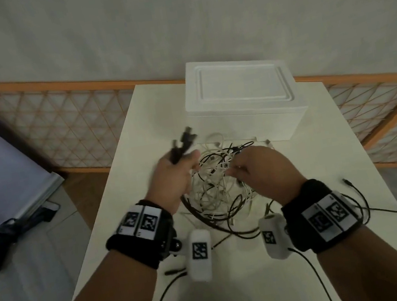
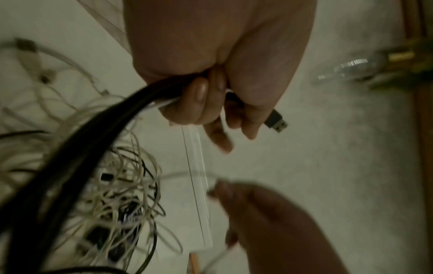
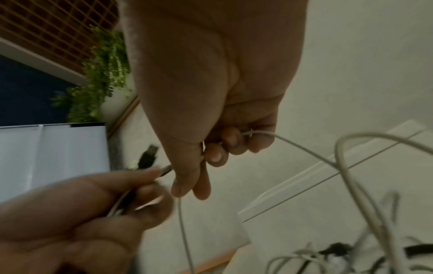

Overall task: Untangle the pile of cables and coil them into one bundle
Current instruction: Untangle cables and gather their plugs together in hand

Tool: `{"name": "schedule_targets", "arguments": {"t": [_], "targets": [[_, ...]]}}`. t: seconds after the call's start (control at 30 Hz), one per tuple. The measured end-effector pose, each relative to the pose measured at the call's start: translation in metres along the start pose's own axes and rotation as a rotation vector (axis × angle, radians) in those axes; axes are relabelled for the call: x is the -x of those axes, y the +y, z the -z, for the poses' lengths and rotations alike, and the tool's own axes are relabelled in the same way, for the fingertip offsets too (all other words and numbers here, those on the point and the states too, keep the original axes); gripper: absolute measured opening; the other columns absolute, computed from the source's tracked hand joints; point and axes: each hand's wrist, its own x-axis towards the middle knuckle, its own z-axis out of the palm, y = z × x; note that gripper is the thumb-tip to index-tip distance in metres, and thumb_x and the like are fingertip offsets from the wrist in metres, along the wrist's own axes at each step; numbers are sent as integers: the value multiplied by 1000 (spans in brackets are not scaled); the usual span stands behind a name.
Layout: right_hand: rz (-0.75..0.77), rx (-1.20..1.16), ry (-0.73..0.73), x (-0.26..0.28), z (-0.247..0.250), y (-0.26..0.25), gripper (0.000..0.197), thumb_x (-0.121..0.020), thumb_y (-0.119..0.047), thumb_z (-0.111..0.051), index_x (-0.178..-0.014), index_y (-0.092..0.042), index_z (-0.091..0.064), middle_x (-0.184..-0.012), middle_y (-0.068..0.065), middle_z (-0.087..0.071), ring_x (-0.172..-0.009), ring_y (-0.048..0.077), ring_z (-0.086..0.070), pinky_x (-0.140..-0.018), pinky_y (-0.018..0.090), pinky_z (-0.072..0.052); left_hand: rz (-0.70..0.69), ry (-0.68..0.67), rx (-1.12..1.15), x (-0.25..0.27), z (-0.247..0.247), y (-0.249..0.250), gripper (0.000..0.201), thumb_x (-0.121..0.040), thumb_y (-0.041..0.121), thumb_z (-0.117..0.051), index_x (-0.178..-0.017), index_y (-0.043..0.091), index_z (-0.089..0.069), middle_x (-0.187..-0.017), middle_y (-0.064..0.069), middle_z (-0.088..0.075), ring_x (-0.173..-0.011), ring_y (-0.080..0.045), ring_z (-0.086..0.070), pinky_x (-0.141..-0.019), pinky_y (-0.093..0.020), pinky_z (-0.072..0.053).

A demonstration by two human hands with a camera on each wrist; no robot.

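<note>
A tangle of white and black cables [image 1: 218,189] hangs over the white table [image 1: 324,155], lifted between both hands. My left hand [image 1: 173,174] grips a bunch of black cables [image 2: 98,133]; their USB plugs [image 1: 185,139] stick up past the thumb, and one plug [image 2: 276,121] pokes out beyond the fingers. My right hand [image 1: 258,166] holds a thin white cable [image 3: 304,148] curled in its fingers, and that cable loops down into the tangle [image 3: 339,255]. The two hands are close together, left beside right.
A white foam box [image 1: 241,96] stands at the back of the table, just behind the tangle. Loose black cable ends [image 1: 350,182] trail on the table to the right and near the front edge [image 1: 170,273]. A wooden lattice screen [image 1: 57,126] runs behind the table.
</note>
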Motion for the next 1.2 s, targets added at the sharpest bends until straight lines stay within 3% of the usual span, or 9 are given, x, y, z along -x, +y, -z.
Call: {"name": "schedule_targets", "arguments": {"t": [0.1,0.17,0.37,0.5,0.7,0.83,1.0,1.1,1.2], "targets": [[98,36,2,-4,0,-20,21,-92,-36,-53,-92,-24,-70,-84,-3,-64,-85,17,-60,-68,28,-37,20,-191,-214,10,-22,-4,5,-95,32,-56,-99,33,-60,-64,-1,-53,-43,-9,-32,-42,-21,-26],[40,-36,2,-2,4,-19,18,-90,-37,-57,-98,-26,-69,-85,-8,-61,-85,14,-60,-69,27,-38,54,-246,-250,11,-21,-5,3,-96,34,-55,-97,33,-58,-65,-3,-55,-41,-8,-33,-40,-19,-25],[-159,-80,-2,17,3,14,17,-89,-39,-60,-85,-23,-61,-69,-11,-56,-64,6,-48,-64,28,-41,92,-69,-126,3,11,-7,11,-93,21,-61,-101,13,-61,-50,10,-37,-38,-4,-26,-35,-17,-24],[-236,-56,-114,25,-6,29,19,-92,-36,-56,-79,-22,-55,-73,-5,-59,-68,14,-53,-65,32,-45,69,89,-46,-1,26,-8,25,-86,24,-71,-104,8,-66,-55,7,-30,-40,-6,-23,-37,-17,-21],[-195,-369,2,19,-3,15,17,-93,-27,-56,-79,-17,-56,-69,-2,-62,-66,12,-60,-67,34,-48,15,-47,-261,5,17,-7,19,-71,20,-84,-86,16,-73,-69,8,-61,-45,-6,-36,-41,-16,-27],[-192,-578,86,11,7,-5,14,-96,-27,-52,-82,-24,-53,-77,-5,-71,-75,19,-68,-72,37,-53,9,-90,-368,12,-5,-2,5,-85,22,-72,-85,18,-70,-38,18,-47,-34,5,-42,-44,-15,-29],[-189,-497,112,5,4,-12,15,-94,-29,-54,-85,-17,-55,-73,-9,-69,-73,13,-66,-72,37,-53,-24,-5,-71,13,-17,-3,20,-81,19,-75,-98,9,-71,-49,12,-46,-42,-9,-31,-43,-20,-25],[-160,-455,99,7,-2,-20,10,-90,-20,-58,-83,-13,-60,-67,-13,-62,-66,10,-59,-64,31,-47,-89,-56,7,19,-23,2,23,-82,9,-72,-105,14,-71,-44,13,-47,-39,-5,-27,-40,-19,-24],[-96,-439,100,8,-9,-26,6,-86,-15,-62,-89,-12,-66,-79,-4,-68,-75,13,-63,-70,31,-48,-132,-93,-47,25,-30,4,17,-84,4,-69,-99,10,-70,-43,15,-50,-36,1,-38,-40,-12,-30]]}}
